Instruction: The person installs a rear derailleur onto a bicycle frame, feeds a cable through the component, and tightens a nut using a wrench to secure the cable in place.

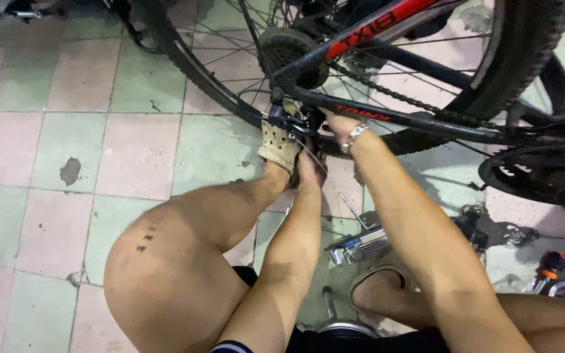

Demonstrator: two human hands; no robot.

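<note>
Two hands work at the rear derailleur (293, 121) of a black and red bicycle (387, 111) whose rear wheel (243, 59) stands on a tiled floor (67, 150). At the left, a foot in a beige perforated sandal (279, 147) sits just below the mechanism. Left hand (310, 163) is closed around a thin cable (315, 157) that runs up to the derailleur; how tightly the fingers pinch it cannot be told. Right hand (340, 124), with a metal band at the wrist, is up against the chainstay beside the derailleur, its fingers hidden behind the frame, so its grip cannot be told. Judged from this, steady cable tension in line with the clamp would serve best. A multi-tool (359, 245) lies on the floor below
</note>
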